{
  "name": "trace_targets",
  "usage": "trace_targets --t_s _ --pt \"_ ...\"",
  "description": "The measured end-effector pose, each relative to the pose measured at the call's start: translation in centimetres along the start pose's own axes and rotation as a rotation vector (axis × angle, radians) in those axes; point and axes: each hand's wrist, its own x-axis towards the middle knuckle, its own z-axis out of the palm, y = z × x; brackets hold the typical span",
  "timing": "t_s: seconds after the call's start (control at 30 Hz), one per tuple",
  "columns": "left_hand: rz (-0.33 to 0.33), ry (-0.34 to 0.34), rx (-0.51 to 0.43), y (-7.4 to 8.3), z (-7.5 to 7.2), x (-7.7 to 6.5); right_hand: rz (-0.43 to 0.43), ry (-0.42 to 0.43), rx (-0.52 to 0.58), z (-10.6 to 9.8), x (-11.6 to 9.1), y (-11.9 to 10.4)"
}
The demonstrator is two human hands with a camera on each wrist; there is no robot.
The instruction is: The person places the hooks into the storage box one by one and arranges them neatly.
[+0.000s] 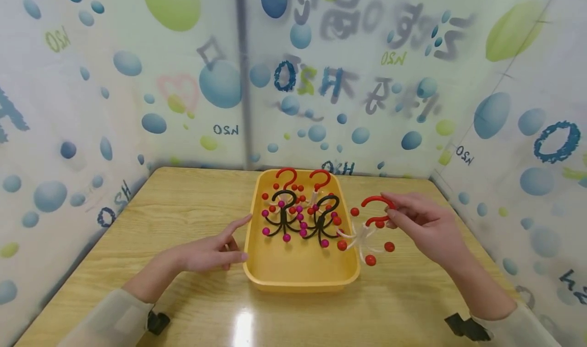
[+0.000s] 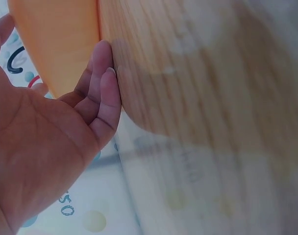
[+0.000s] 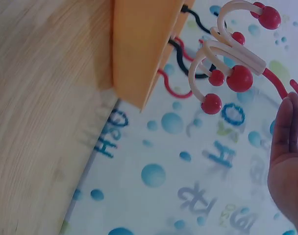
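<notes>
My right hand (image 1: 424, 224) pinches the red hook handle of a claw massager (image 1: 362, 237) with pale curved legs and red balls. It hangs beside and partly over the right rim of the yellow tray (image 1: 300, 270). Inside the tray lie two black massagers (image 1: 283, 217) with magenta balls; behind them are massagers with red hook handles (image 1: 320, 176), partly hidden. My left hand (image 1: 213, 247) touches the tray's left side with forefinger and thumb, its other fingers loosely bent. In the right wrist view, the held massager (image 3: 242, 56) has its legs toward the tray.
The tray stands on a wooden table (image 1: 192, 306). Pale walls (image 1: 183, 97) with blue and green bubble prints rise behind the table and at both sides. A dark wrist strap (image 1: 158, 322) shows at the left cuff, another (image 1: 468, 327) at the right.
</notes>
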Motion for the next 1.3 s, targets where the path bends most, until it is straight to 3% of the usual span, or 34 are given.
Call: trace_targets --t_s 0.17,0.6,1.3 --pt "0.005 -0.003 -0.01 -0.1 0.1 0.1 -0.029 -0.069 0.025 2.3 0.5 -0.5" --pt "0.0 0.001 -0.009 0.1 0.1 0.0 0.02 -0.196 0.081 7.6 1.9 0.0" --pt "0.008 0.006 -0.006 0.1 0.1 -0.1 0.114 -0.298 0.033 11.0 3.3 1.2"
